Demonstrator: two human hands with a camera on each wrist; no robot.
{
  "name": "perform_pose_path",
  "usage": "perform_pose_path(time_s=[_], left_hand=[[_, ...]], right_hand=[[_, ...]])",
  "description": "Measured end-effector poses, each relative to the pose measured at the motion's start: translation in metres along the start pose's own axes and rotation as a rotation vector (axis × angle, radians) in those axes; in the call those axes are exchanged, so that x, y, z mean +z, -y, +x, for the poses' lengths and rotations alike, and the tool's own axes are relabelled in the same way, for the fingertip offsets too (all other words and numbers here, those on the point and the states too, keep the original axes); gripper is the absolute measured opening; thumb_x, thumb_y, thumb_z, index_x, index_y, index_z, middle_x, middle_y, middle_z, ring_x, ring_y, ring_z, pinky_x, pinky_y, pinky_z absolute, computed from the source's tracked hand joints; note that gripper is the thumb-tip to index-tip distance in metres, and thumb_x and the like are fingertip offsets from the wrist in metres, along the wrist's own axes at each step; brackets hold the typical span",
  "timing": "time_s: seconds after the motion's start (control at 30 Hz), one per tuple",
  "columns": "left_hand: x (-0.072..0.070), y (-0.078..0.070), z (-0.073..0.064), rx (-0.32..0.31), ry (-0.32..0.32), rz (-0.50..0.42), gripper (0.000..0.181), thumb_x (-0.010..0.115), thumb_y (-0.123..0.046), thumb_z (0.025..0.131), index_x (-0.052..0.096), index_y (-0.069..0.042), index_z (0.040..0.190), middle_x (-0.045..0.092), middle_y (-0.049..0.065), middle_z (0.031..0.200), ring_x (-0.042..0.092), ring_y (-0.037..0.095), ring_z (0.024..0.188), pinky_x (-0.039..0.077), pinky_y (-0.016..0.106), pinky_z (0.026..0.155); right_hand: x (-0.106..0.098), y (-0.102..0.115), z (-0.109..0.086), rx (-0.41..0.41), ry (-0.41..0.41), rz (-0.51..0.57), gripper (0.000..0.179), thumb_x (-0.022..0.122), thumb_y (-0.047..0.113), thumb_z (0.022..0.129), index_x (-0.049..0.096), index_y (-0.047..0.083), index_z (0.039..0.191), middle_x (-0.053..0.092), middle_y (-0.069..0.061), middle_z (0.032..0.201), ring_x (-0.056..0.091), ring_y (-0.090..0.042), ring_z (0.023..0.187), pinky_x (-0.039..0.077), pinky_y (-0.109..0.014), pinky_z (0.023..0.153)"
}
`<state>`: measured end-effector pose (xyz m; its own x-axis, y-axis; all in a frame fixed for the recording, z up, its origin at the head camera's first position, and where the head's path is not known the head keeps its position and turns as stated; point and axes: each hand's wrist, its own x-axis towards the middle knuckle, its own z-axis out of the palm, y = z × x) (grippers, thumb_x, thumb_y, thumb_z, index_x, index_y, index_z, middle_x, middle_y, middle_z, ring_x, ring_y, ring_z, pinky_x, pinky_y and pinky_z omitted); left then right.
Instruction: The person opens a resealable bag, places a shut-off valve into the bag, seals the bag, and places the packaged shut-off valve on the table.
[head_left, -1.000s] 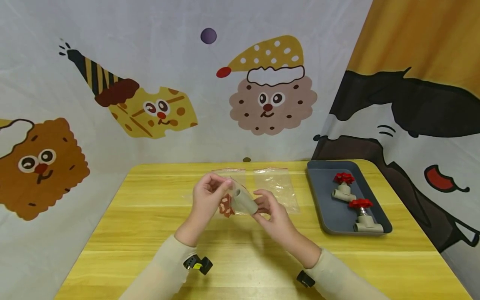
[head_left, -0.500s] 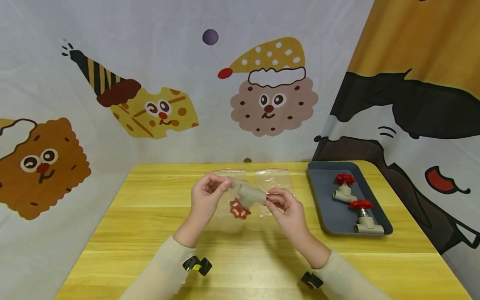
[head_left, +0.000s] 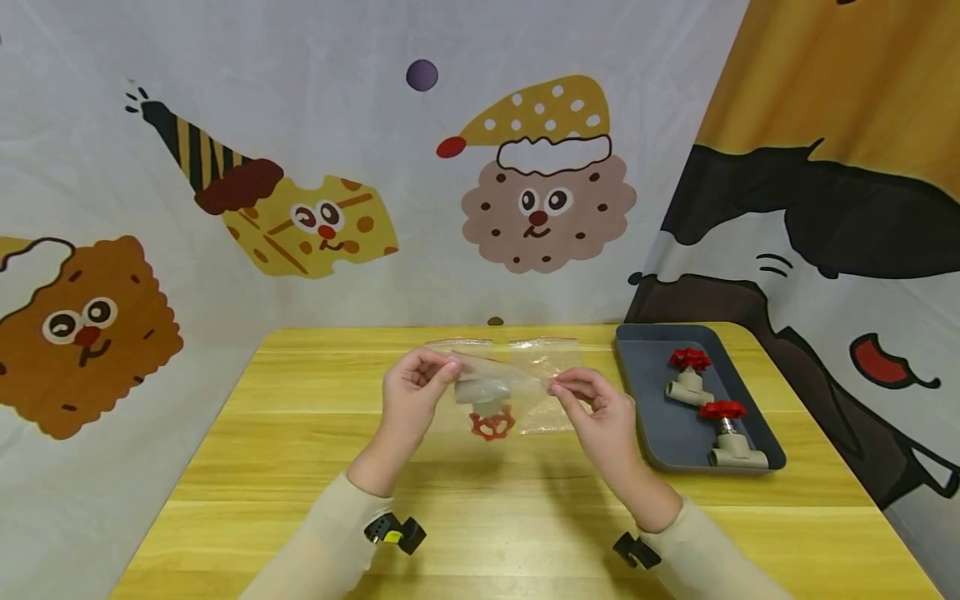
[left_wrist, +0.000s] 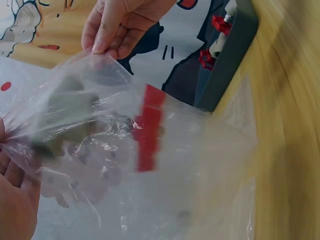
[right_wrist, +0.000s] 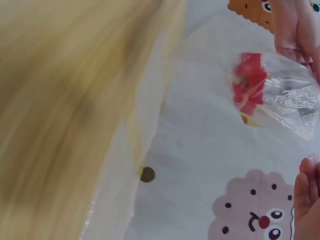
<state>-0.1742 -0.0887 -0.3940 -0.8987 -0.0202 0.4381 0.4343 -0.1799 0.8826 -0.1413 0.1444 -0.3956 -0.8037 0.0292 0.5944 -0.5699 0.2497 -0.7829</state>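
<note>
Red-Wheel Tap (head_left: 491,410) in a Clear Bag (head_left: 519,390)

The left hand (head_left: 416,390) pinches the bag's top left corner with thumb and finger; the right hand (head_left: 602,414) pinches its top right corner the same way; so the bag hangs between them in the middle of the frame, over the yellow worktop (head_left: 300,467); the tap shows through the plastic, nearer the left hand, with its red wheel at the bottom and its pale pipe above; two flat bags (head_left: 555,357) lie behind, near the worktop's back edge; at the right of the frame sits a grey tray (head_left: 663,425), and in it are two more taps (head_left: 735,446) with red wheels; one is farther back, the other nearer the front.
</note>
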Motion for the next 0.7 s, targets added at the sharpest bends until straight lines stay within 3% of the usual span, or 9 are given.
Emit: perform_pose_path(time_s=[0.13, 0.33, 0.47, 0.57, 0.7], left_hand=[[0.002, -0.003, 0.000, -0.013, -0.004, -0.016, 0.023, 0.069, -0.010, 0.086, 0.058, 0.010, 0.087, 0.072, -0.005, 0.081, 0.068, 0.011, 0.075, 0.056, 0.024, 0.070], [0.002, -0.002, -0.001, -0.031, 0.019, -0.035, 0.020, 0.068, -0.011, 0.086, 0.059, 0.006, 0.086, 0.073, -0.004, 0.082, 0.069, 0.012, 0.077, 0.057, 0.026, 0.073], [0.002, -0.003, -0.001, -0.032, 0.021, -0.026, 0.004, 0.066, -0.008, 0.087, 0.063, -0.005, 0.086, 0.073, -0.005, 0.083, 0.069, 0.012, 0.078, 0.056, 0.026, 0.073], [0.003, -0.005, -0.001, -0.033, 0.026, -0.031, 0.005, 0.066, -0.007, 0.088, 0.066, -0.012, 0.086, 0.073, -0.005, 0.084, 0.069, 0.012, 0.079, 0.056, 0.025, 0.072], [0.003, -0.008, -0.001, -0.028, 0.048, -0.047, 0.004, 0.065, -0.008, 0.089, 0.068, -0.010, 0.089, 0.073, -0.004, 0.085, 0.070, 0.013, 0.080, 0.057, 0.027, 0.072]], right_hand=[[-0.003, 0.016, 0.007, -0.048, -0.026, -0.059, 0.011, 0.066, -0.016, 0.078, 0.066, -0.012, 0.088, 0.069, -0.024, 0.081, 0.068, -0.001, 0.078, 0.053, -0.014, 0.068], [-0.005, 0.002, 0.007, -0.097, -0.030, -0.032, 0.015, 0.066, -0.018, 0.077, 0.069, -0.008, 0.087, 0.069, -0.023, 0.081, 0.067, 0.000, 0.079, 0.053, -0.014, 0.071], [-0.005, -0.010, 0.006, -0.081, -0.019, 0.033, 0.015, 0.065, -0.016, 0.079, 0.068, -0.006, 0.089, 0.068, -0.022, 0.084, 0.067, -0.002, 0.080, 0.054, -0.016, 0.073], [-0.005, -0.012, 0.005, -0.067, -0.013, 0.055, 0.013, 0.064, -0.014, 0.081, 0.068, -0.006, 0.091, 0.068, -0.022, 0.085, 0.066, -0.003, 0.080, 0.054, -0.017, 0.073], [-0.004, -0.011, 0.005, -0.041, -0.011, 0.059, 0.012, 0.064, -0.012, 0.083, 0.067, -0.006, 0.093, 0.067, -0.022, 0.086, 0.066, -0.002, 0.079, 0.054, -0.017, 0.072]])
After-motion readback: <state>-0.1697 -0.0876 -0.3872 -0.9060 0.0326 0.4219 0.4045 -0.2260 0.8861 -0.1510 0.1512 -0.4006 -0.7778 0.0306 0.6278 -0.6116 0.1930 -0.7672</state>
